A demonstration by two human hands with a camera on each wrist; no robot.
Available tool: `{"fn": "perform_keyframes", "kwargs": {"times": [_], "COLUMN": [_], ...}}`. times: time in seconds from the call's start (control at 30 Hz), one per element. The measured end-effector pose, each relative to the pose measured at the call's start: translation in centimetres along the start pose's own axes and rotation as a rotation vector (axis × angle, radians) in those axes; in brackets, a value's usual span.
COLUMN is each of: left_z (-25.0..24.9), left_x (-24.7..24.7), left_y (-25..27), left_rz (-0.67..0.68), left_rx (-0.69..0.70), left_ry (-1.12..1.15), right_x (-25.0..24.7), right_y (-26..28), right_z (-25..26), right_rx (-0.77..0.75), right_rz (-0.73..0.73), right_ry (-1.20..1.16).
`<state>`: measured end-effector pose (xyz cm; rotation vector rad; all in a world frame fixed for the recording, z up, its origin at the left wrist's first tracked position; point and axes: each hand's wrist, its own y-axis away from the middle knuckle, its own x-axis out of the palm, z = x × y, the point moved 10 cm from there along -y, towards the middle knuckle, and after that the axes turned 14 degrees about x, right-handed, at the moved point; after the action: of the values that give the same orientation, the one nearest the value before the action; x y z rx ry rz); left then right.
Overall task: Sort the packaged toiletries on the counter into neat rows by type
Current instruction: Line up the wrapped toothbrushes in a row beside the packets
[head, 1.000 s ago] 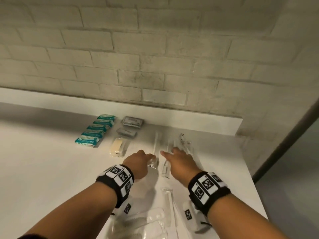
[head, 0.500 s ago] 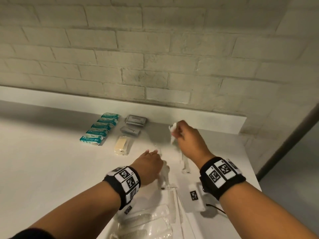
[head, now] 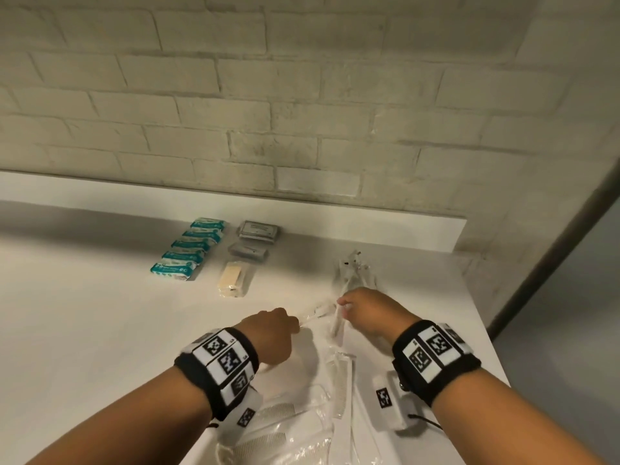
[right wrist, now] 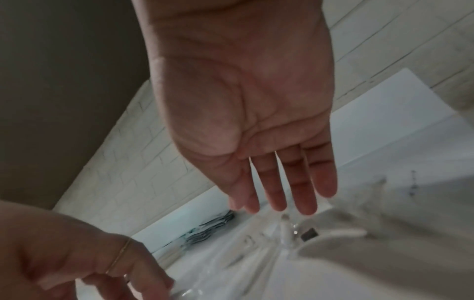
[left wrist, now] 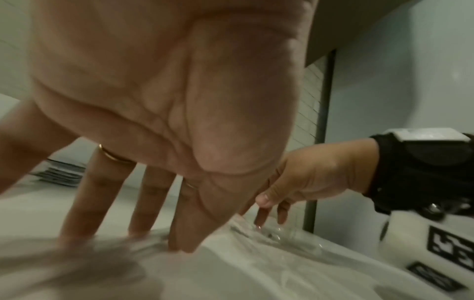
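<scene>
— Painted brick wall (head: 302, 112) fills the top of the head view, and below it a white counter (head: 84, 330) with a raised ledge at the back. What's laid out on it?

— Upper middle of the frame, a tidy column of five teal-and-white packets (head: 188, 250), each overlapping the next. Just right of them, two grey sachets (head: 258, 229) one below the other, then a clear sleeve with a pale yellow bar (head: 231, 278) inside.

— And the transparent things?

— A bunch of clear-wrapped toothbrush packs (head: 352, 273) lies right of centre, close to the ledge. Along the bottom edge, clear-wrapped combs (head: 281, 427) lie loosely, their teeth showing through the plastic.

— Where are the hands?

— Both at centre frame. The left hand (head: 271, 333) touches a long clear sleeve (head: 315, 315) with straight fingertips (left wrist: 179, 239); the wrist view shows the fingers extended down onto crinkled plastic, not curled. The right hand (head: 372, 310) hangs just beside it, fingers straight and relaxed, tips at the wrapping; I can't see it gripping anything.

— Anything on the wrists?

— Black bands with square markers (head: 221, 360) on both.
</scene>
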<state>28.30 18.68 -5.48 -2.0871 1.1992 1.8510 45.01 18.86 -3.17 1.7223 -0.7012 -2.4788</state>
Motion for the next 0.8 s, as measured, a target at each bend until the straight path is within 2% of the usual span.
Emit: {"fn": "perform_keyframes", "kwargs": {"times": [0.13,0.27,0.43,0.57,0.7,0.73,0.8], "left_z": [0.4,0.2,-0.1,0.6,0.9,0.9,0.7], "left_x": [0.7,-0.2,-0.6,-0.8,-1.1,-1.3,-1.5], "left_y": [0.3,-0.5,-0.9,-1.7,-2.3,-2.4,-2.4], "left_rz": [0.046,-0.006,0.021,0.010,-0.011,-0.030,-0.074], "left_rx": [-0.033,-0.044,0.024,0.028,0.013,0.010,0.022], "left_ry": [-0.054,-0.001,-0.105,-0.143,-0.104,-0.062,0.076], "right_x": [0.6,1.7,3.2,4.3,4.3,3.6,0.7], "right_y": [2.2,4.2,3.3,2.1,2.2,2.3,1.6], "right_z": [1.5,2.3,2.4,3.5,4.5,4.7,4.9], "right_rx": [-0.085,-0.122,-0.139,-0.190,-0.205,-0.206,-0.207], "right_rz": [-0.010,0.056,0.080,0.092,0.123,0.095,-0.071], "right_ry": [0.207,0.221,0.436,0.534,0.418,0.348,0.209]}}
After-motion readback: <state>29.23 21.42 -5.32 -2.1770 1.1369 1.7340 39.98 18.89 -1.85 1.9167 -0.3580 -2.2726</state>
